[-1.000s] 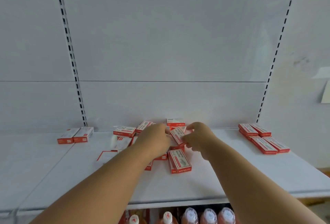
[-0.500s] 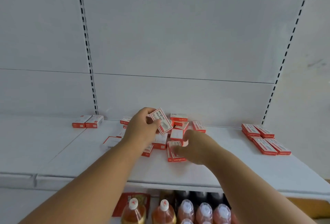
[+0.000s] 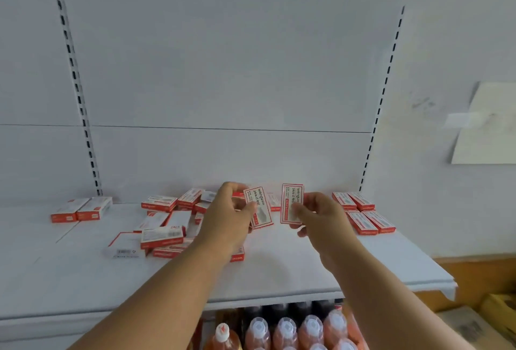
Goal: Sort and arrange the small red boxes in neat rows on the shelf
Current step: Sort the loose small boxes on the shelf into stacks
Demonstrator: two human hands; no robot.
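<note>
Two hands, one red box each | left box "wenguan" | right box "24/6"

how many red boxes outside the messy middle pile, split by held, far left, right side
held boxes: 2, one in the left hand, one in the right hand
far-left boxes: 2
right-side boxes: 4 showing
total: 8

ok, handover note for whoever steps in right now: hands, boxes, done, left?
Left hand: holds one red box upright above the shelf.
Right hand: holds a second box, also upright.
Done: four boxes in a neat block at right; a tidy pair at far left.
Left: loose pile mid-shelf, some stacked and skewed, still to be sorted, plus the two in hand.
</note>
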